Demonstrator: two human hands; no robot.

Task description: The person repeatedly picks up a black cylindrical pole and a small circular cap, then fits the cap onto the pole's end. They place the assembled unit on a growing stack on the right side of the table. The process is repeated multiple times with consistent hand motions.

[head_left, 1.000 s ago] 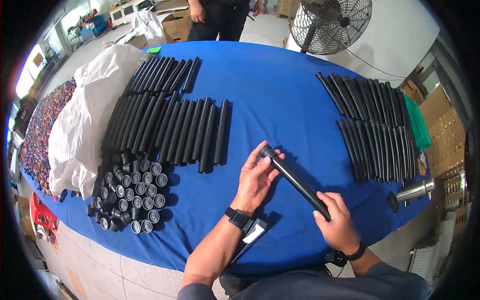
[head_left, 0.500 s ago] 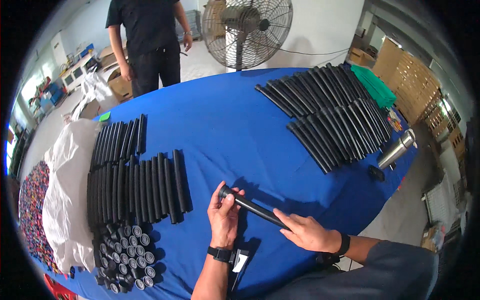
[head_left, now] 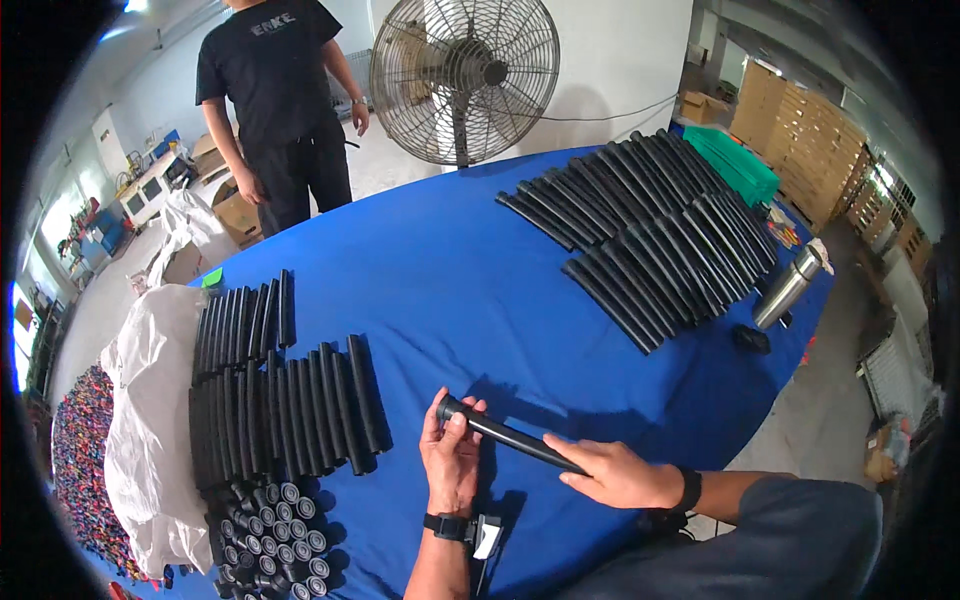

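Black tube [head_left: 510, 437] held level just above the blue table [head_left: 450, 290], between both hands. Left hand [head_left: 452, 458] pinching the capped end, fingers closed narrow; right hand [head_left: 618, 474] wrapped round the other end. Best kept steady from the right, cap pressed square. Short black tubes [head_left: 285, 405] and end caps [head_left: 260, 525] left of the left hand.

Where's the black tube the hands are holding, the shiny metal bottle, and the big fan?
black tube [head_left: 512, 438], head view, middle of its shaft between the hands
metal bottle [head_left: 785, 290], head view, its silver body
fan [head_left: 464, 80], head view, front grille
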